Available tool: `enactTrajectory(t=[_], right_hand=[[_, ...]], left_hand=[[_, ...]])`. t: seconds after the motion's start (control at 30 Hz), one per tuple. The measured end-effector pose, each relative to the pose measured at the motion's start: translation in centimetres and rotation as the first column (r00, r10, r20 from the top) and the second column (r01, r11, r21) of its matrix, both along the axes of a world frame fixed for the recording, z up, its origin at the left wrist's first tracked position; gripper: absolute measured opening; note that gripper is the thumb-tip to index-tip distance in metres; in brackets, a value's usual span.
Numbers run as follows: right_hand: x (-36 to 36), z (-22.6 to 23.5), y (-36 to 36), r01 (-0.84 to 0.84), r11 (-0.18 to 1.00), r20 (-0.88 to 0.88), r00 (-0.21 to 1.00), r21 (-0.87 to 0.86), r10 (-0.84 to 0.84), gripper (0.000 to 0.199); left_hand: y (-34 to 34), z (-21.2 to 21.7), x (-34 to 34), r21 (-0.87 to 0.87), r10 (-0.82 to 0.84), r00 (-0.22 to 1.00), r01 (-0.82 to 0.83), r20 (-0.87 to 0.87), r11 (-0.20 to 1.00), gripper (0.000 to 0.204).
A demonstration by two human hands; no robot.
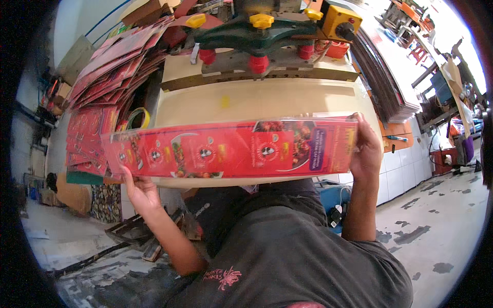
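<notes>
Red carton-blank stack [233, 149] held flat between both hands, long axis 9-to-3 o'clock.
Left hand [139, 191] clamps the 9 o'clock end from below, right hand [365, 151] the 3 o'clock end; both equally near. Stack hovers over the cream bench [257, 100]; die-cutting press [267, 38] at 12.

A long stack of flat red printed cartons [231, 149], held level and edge-up, just in front of the cream table [257, 100].
</notes>
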State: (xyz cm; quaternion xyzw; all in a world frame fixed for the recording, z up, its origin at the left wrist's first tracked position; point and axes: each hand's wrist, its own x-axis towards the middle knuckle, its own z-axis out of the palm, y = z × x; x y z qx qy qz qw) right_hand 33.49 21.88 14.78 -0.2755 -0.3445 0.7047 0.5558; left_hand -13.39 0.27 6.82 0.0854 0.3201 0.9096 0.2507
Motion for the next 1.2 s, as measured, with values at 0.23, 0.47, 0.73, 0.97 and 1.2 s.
enactTrajectory(t=[0.23, 0.47, 0.73, 0.97, 1.2], right_hand=[[1.8, -1.2, 1.2, 0.032, 0.999, 0.011, 0.999, -0.043, -0.032, 0.030], [2.9, -1.2, -0.2, 0.061, 0.993, 0.194, 0.978, 0.099, -0.079, 0.036], [5.7, -1.7, -0.2, -0.006, 0.965, 0.498, 0.858, 0.261, -0.129, 0.036], [8.8, -1.3, 1.5, 0.160, 0.954, 0.454, 0.851, 0.254, -0.264, 0.031], [8.0, 0.6, 5.6, 0.065, 0.990, 0.654, 0.745, 0.125, -0.132, 0.031]], left_hand=[[0.7, 1.2, 2.4, 0.025, -0.005, 1.000, 0.005, -0.001, 1.000, 0.035], [2.5, 2.4, 5.3, -0.019, 0.074, 0.996, -0.073, 0.046, 0.997, 0.036], [2.9, 2.7, 6.5, -0.031, 0.004, 1.000, -0.004, -0.005, 1.000, 0.033], [2.0, 4.3, 2.7, -0.331, -0.123, 0.961, 0.036, -0.246, 0.943, 0.025], [6.3, 7.2, 1.2, -0.637, -0.462, 0.689, 0.001, -0.558, 0.771, 0.042]])
